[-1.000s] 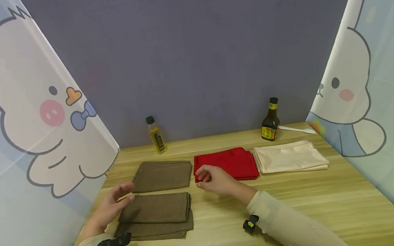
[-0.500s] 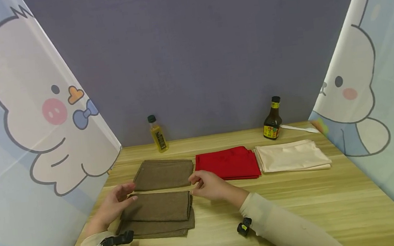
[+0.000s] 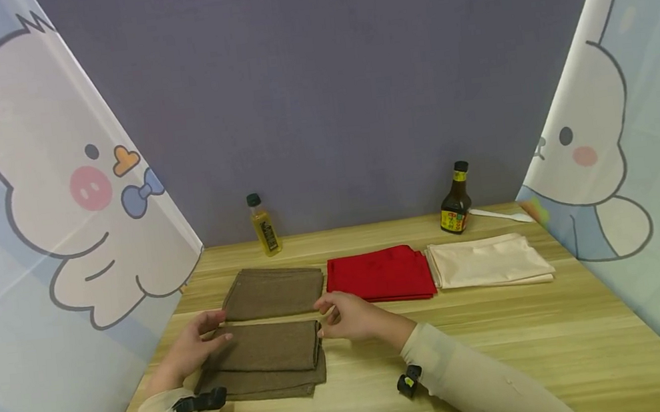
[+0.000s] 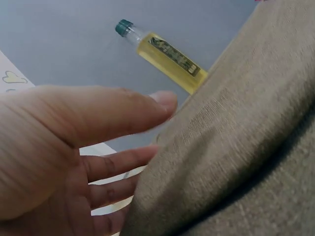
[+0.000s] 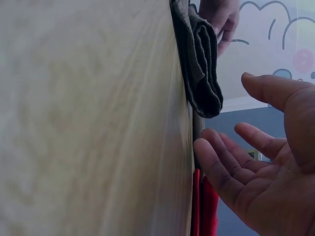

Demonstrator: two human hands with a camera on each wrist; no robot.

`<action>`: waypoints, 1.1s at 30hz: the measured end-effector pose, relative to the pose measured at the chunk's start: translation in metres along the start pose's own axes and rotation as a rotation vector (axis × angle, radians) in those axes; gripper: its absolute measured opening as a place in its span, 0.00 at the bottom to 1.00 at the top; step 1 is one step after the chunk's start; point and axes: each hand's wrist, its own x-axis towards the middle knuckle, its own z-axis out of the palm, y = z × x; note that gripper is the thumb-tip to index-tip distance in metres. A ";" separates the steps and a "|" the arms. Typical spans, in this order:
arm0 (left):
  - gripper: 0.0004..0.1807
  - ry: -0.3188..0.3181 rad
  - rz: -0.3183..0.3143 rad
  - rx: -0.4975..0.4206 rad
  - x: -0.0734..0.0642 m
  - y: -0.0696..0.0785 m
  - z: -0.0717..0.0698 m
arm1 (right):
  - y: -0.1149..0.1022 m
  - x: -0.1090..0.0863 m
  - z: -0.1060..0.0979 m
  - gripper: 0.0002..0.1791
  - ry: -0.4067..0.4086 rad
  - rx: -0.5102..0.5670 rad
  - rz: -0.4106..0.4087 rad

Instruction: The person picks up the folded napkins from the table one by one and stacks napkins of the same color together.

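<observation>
In the head view a folded brown cloth (image 3: 263,347) lies in front, its upper fold set back over a lower layer. My left hand (image 3: 185,352) hovers at its left end, thumb and fingers apart; the left wrist view shows the thumb (image 4: 118,110) close beside the brown fabric (image 4: 226,142). At the right end is my right hand (image 3: 350,318), fingers loosely bent. In the right wrist view that hand (image 5: 275,167) has its palm bare, a little apart from the layered cloth edge (image 5: 204,64). Whether any fingertip touches the cloth I cannot tell.
Behind lie another folded brown cloth (image 3: 274,292), a red one (image 3: 379,274) and a cream one (image 3: 487,262), in a row. An oil bottle (image 3: 266,229), a dark sauce bottle (image 3: 455,203) and a white plastic utensil (image 3: 500,215) stand or lie along the back wall.
My right hand has moved left, from before the red cloth to the front brown cloth's right end. The left hand has shifted slightly right and nearer. The cloths look unchanged.
</observation>
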 end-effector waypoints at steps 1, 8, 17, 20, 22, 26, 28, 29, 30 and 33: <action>0.32 -0.003 -0.013 0.005 0.000 -0.001 0.001 | 0.001 0.000 0.000 0.30 -0.003 -0.002 0.001; 0.31 -0.013 -0.028 0.073 0.001 -0.004 0.004 | 0.001 -0.002 0.000 0.34 -0.044 0.020 0.020; 0.26 0.005 -0.076 0.199 0.005 0.000 0.011 | 0.000 -0.002 0.000 0.32 -0.044 0.026 0.027; 0.24 0.000 -0.107 0.212 0.005 0.003 0.014 | 0.000 -0.002 0.000 0.32 -0.041 0.031 0.033; 0.24 -0.014 -0.112 0.209 0.006 0.003 0.015 | 0.001 -0.002 0.000 0.32 -0.041 0.032 0.042; 0.23 -0.040 -0.098 0.200 0.007 0.006 0.019 | 0.002 -0.001 0.000 0.32 -0.052 0.035 0.047; 0.22 -0.052 -0.079 0.188 0.008 0.007 0.021 | 0.002 -0.001 0.001 0.32 -0.058 0.034 0.044; 0.20 -0.052 -0.074 0.183 0.009 0.006 0.022 | 0.002 -0.001 0.001 0.32 -0.059 0.031 0.041; 0.19 -0.048 -0.066 0.182 0.010 0.006 0.023 | 0.003 -0.001 0.001 0.33 -0.060 0.031 0.042; 0.15 -0.034 -0.037 0.182 0.013 0.004 0.027 | 0.004 -0.001 0.001 0.33 -0.063 0.024 0.041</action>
